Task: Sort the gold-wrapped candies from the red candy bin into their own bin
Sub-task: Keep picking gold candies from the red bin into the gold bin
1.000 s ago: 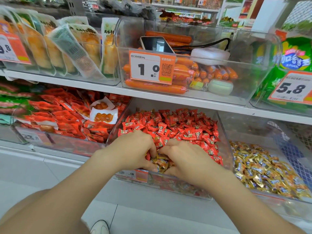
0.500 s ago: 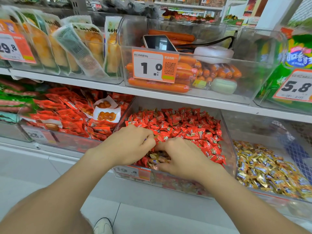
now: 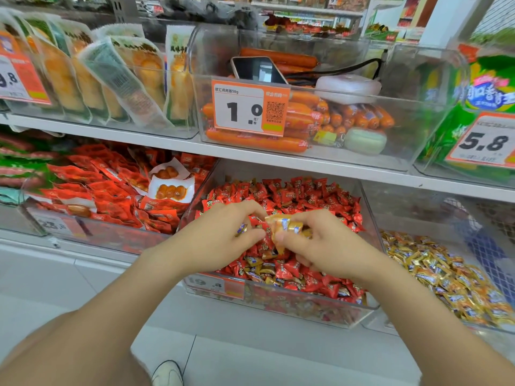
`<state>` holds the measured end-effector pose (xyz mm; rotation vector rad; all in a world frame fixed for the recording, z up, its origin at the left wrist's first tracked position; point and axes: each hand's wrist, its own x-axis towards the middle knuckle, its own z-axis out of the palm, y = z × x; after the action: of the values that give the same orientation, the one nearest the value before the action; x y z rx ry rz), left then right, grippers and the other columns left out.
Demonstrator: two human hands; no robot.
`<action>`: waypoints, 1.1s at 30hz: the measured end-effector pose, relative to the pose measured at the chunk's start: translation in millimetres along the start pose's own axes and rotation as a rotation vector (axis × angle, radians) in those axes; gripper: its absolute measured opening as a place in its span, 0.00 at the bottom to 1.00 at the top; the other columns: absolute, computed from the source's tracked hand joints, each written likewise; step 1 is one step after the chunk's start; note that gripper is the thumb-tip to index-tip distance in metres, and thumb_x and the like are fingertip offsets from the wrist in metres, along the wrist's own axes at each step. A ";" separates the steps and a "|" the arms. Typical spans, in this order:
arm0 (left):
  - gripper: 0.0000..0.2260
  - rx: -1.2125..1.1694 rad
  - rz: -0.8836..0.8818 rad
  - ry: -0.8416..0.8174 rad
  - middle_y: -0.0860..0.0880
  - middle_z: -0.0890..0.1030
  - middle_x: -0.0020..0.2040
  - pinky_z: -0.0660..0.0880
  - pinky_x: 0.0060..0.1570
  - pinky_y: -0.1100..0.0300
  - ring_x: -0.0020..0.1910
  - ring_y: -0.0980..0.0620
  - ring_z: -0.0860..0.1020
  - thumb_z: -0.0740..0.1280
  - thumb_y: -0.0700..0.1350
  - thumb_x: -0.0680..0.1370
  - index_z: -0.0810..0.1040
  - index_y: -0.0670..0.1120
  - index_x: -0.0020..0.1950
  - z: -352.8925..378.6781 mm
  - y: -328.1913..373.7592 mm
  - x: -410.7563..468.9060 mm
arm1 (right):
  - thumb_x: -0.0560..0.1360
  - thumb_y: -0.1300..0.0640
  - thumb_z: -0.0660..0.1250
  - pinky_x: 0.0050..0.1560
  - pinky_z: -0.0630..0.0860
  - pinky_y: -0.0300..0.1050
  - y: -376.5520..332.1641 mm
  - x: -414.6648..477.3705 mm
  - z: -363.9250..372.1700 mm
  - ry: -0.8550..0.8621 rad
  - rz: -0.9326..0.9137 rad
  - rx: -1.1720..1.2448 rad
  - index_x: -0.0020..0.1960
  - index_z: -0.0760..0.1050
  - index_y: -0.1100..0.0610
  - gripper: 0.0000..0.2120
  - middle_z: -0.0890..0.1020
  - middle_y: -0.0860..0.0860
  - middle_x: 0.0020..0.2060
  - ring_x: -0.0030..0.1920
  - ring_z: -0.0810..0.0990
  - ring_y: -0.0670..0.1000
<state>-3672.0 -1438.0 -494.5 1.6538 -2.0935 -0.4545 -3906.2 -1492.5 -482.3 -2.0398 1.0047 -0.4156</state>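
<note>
Both hands over red candy bin. Right hand pinches a clump of gold-wrapped candies; left hand pinches one more (wrapper end just showing). Advice: shake off any reds, grip firmly, carry rightward to gold bin.

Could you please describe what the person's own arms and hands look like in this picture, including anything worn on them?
Both arms are bare as far as the picture shows: no sleeve covers the left forearm or the right forearm. The left hand and the right hand wear no gloves, and I can see no ring, watch or bracelet on either.
</note>
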 end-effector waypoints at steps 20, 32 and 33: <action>0.10 -0.530 -0.111 0.178 0.53 0.79 0.33 0.64 0.31 0.58 0.24 0.59 0.68 0.73 0.54 0.80 0.75 0.51 0.47 69.8 138.9 28.9 | 0.84 0.50 0.66 0.26 0.70 0.43 51.6 -91.8 -76.4 0.463 0.239 0.221 0.48 0.79 0.62 0.15 0.80 0.50 0.27 0.26 0.74 0.51; 0.18 -0.103 -0.004 -0.095 0.50 0.81 0.52 0.71 0.49 0.53 0.57 0.45 0.77 0.71 0.63 0.76 0.75 0.53 0.58 181.4 234.0 139.8 | 0.72 0.47 0.73 0.50 0.80 0.50 170.5 -156.7 -133.3 0.387 0.350 -0.294 0.49 0.86 0.43 0.07 0.87 0.45 0.41 0.45 0.84 0.46; 0.22 -0.062 -0.005 -0.164 0.47 0.81 0.58 0.72 0.54 0.53 0.62 0.44 0.76 0.69 0.65 0.76 0.75 0.51 0.62 190.6 234.5 147.4 | 0.73 0.50 0.74 0.54 0.80 0.48 170.2 -158.7 -134.7 0.411 0.340 -0.296 0.52 0.87 0.43 0.09 0.88 0.44 0.45 0.49 0.85 0.45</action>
<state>-3994.9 -1528.2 -519.4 1.6360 -2.1676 -0.6712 -4171.8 -1500.6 -523.1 -2.0227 1.7202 -0.5406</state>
